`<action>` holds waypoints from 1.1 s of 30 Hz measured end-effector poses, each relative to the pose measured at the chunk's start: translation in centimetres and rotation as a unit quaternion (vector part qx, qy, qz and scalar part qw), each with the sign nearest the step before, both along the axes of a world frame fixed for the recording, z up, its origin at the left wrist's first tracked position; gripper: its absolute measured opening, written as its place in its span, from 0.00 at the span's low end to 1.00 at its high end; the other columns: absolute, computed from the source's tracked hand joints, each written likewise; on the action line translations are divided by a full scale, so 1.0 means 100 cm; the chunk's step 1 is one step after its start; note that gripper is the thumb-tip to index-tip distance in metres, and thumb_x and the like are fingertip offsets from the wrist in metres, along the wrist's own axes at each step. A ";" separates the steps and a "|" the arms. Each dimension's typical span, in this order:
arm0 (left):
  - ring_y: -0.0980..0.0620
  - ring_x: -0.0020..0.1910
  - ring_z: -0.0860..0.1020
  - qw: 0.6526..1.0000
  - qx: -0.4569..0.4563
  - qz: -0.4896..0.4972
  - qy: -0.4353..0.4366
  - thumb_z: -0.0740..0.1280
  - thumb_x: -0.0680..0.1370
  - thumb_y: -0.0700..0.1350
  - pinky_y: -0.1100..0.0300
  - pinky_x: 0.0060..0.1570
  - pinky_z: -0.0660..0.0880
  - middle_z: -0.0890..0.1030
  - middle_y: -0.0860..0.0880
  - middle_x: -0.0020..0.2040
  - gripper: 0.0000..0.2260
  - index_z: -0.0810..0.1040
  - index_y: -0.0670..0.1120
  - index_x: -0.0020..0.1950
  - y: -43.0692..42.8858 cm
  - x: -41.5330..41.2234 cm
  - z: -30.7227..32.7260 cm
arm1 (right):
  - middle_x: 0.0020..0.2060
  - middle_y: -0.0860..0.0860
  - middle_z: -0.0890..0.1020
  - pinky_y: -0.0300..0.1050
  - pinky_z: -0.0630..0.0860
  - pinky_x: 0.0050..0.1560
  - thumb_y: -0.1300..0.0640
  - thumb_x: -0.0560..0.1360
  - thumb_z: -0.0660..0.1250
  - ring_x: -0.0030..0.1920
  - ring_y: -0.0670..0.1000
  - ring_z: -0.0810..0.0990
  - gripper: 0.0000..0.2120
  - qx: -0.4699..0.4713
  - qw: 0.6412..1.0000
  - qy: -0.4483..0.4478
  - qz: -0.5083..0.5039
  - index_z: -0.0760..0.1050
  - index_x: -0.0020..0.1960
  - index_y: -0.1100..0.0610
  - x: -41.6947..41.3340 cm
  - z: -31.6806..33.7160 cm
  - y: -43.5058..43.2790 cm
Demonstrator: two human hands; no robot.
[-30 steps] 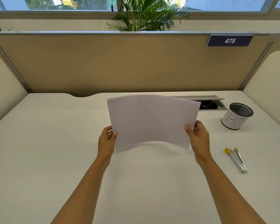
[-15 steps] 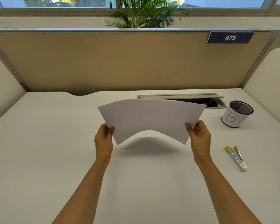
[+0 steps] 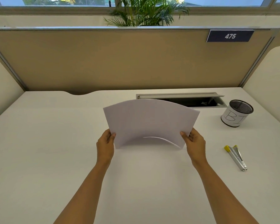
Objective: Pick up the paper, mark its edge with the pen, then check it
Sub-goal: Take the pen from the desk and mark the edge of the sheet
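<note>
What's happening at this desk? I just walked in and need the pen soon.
A person is holding a sheet of white paper above the desk, left hand and right hand each pinching a bottom corner, so the sheet bows upward in the middle. No mark shows on the side facing the camera. Two yellow-capped pens lie untouched to the right, near a mesh cup.

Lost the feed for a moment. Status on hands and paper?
Left hand and right hand grip the paper by its sides. Paper bowed, above desk. No pen visible.
</note>
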State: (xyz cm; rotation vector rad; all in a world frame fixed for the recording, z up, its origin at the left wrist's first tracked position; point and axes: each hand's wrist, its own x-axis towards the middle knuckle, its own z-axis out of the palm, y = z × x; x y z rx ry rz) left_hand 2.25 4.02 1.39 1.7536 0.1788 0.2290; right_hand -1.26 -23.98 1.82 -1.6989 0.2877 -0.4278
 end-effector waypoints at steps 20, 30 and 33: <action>0.46 0.51 0.79 0.983 -0.096 -0.067 0.142 0.64 0.76 0.38 0.54 0.53 0.74 0.81 0.44 0.54 0.13 0.77 0.39 0.60 0.016 0.022 0.034 | 0.59 0.55 0.79 0.47 0.76 0.55 0.58 0.74 0.69 0.54 0.54 0.78 0.19 0.011 0.995 0.096 -0.039 0.73 0.65 0.57 0.027 0.028 -0.027; 0.45 0.51 0.79 0.964 -0.165 -0.048 0.203 0.65 0.76 0.36 0.54 0.52 0.74 0.80 0.43 0.55 0.16 0.73 0.35 0.63 0.010 0.020 0.034 | 0.67 0.55 0.73 0.46 0.67 0.63 0.50 0.78 0.61 0.67 0.55 0.71 0.21 -0.026 0.990 0.133 -0.029 0.68 0.69 0.56 0.024 0.029 -0.041; 0.44 0.51 0.78 0.960 -0.184 -0.032 0.207 0.65 0.75 0.35 0.54 0.51 0.74 0.79 0.42 0.57 0.16 0.73 0.35 0.63 0.009 0.020 0.032 | 0.65 0.58 0.75 0.49 0.67 0.66 0.52 0.80 0.55 0.65 0.58 0.72 0.20 -0.105 0.982 0.128 -0.088 0.68 0.69 0.59 0.016 0.026 -0.049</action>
